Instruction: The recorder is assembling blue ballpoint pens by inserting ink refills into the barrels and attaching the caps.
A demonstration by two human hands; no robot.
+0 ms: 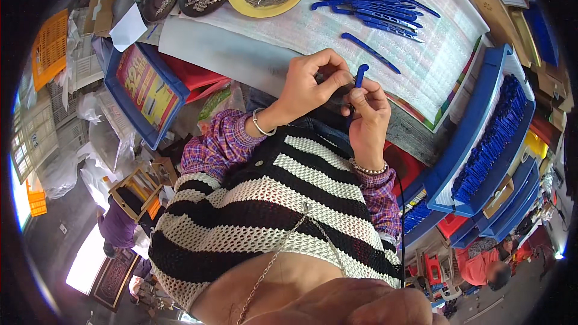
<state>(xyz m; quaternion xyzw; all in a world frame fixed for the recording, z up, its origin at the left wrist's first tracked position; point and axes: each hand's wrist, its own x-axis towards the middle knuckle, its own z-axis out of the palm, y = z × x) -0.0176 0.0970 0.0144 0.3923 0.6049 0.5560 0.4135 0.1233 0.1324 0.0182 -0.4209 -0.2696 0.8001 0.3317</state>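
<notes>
Upright in my right hand (370, 111) is a slim blue plastic piece (360, 76) with a hooked top end, gripped between thumb and fingers. My left hand (312, 83) is close beside it, thumb and forefinger pinched together; whatever they hold is too small or hidden. Both hands are over the near edge of the table. Just beyond them, a single blue piece (371, 53) of the same kind lies slantwise on the white sheeted tabletop (307, 39). Farther back is a heap of similar blue pieces (376, 0).
A yellow plate (236, 5) of thin metal pins stands at the back, beside dark bowls (187, 5) of small metal parts. On the right, a blue crate (497, 54) holds many blue pieces. Another blue crate (158, 135) is at left. Other people are in the background.
</notes>
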